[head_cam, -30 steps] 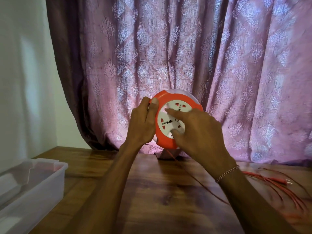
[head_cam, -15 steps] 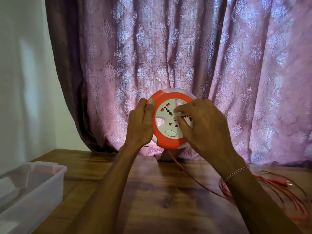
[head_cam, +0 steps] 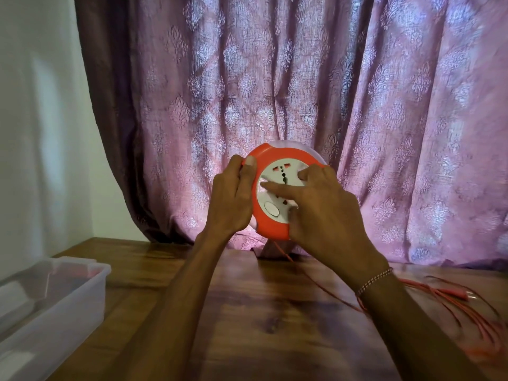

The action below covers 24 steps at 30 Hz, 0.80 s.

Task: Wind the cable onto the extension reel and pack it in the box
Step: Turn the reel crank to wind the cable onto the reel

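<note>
Backdrop: purple patterned curtain [head_cam: 302, 92] hangs behind a wooden tabletop [head_cam: 261, 312]; pale wall [head_cam: 35, 119] at the left.
Reel [head_cam: 272, 224]: orange rim, white socket face turned toward the person, held upright in the air above the tabletop's far edge, in front of the curtain.
Left hand [head_cam: 231, 199]: its grip is closed around the reel's left rim, thumb lying on the orange front.
Right hand [head_cam: 321, 207]: spread over the white face, forefinger stretched across the middle, other fingers curled against the right side; a bead bracelet [head_cam: 373, 280] on the wrist.
Cable [head_cam: 319, 284]: thin and red, drops from under the reel and runs right across the tabletop to loose, blurred loops near the right edge.
Box [head_cam: 55, 298]: clear plastic, open, on the tabletop at the left, well apart from the reel.
</note>
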Available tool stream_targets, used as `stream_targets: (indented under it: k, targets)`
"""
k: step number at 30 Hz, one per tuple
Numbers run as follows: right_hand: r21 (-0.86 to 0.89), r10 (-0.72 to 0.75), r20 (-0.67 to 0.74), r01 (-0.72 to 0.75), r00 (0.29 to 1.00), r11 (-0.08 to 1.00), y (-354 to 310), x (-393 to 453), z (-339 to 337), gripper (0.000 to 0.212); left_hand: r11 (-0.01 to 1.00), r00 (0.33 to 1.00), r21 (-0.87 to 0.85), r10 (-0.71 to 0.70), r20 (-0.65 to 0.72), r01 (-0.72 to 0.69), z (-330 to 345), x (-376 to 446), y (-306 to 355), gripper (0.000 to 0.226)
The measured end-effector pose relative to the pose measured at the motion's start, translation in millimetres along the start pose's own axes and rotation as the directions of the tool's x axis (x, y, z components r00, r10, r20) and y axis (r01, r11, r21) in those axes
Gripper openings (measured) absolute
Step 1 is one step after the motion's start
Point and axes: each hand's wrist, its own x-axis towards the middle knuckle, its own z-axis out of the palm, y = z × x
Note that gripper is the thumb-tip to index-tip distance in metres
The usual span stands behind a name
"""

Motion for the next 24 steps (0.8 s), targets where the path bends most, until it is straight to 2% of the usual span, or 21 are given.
stream_targets:
  k: [5, 8, 13, 17, 18, 20, 22, 24]
  targets:
    - [0.097, 0.256, -0.121, -0.245, 0.959, 0.965, -2.8, 1.6, -0.1, 0.061, 1.000, 1.000, 0.013, 0.025, 0.005, -0.025, 1.6, -1.6, 3.2, 0.054]
    - [0.165, 0.300, -0.144, -0.276, 0.943, 0.947, -5.5, 3.0, -0.4, 0.063, 1.000, 1.000, 0.021, 0.022, 0.009, -0.022, 0.1, -1.3, 4.0, 0.054]
    - [-0.013, 0.235, -0.115, -0.238, 0.965, 0.971, -3.8, 3.2, -12.5, 0.057, 1.000, 1.000, 0.024, -0.004, 0.023, 0.003, -0.4, -1.3, 2.1, 0.060]
    - [0.077, 0.101, -0.063, -0.096, 0.993, 0.992, 9.4, 7.7, -23.8, 0.022, 1.000, 1.000, 0.002, -0.027, 0.016, 0.027, -1.8, 0.2, 0.1, 0.060]
    - [0.098, 0.058, -0.025, -0.056, 0.998, 0.994, 12.4, 9.0, -24.4, 0.019, 0.999, 0.999, -0.001, -0.032, 0.013, 0.032, -2.2, 0.7, 0.1, 0.060]
    - [0.129, -0.032, 0.142, 0.014, 0.989, 0.991, 13.6, 10.4, -23.4, 0.036, 1.000, 1.000, 0.001, -0.030, 0.009, 0.030, -2.4, 1.4, 0.2, 0.056]
    - [0.087, -0.075, 0.294, 0.051, 0.953, 0.995, 9.0, 10.4, -22.3, 0.053, 1.000, 1.000, 0.008, -0.017, 0.001, 0.017, -2.8, 1.3, 0.3, 0.049]
    - [0.033, -0.084, 0.325, 0.078, 0.942, 0.996, 5.0, 9.1, -19.8, 0.063, 1.000, 1.000, 0.008, -0.017, 0.011, 0.017, -2.8, 1.2, -0.2, 0.048]
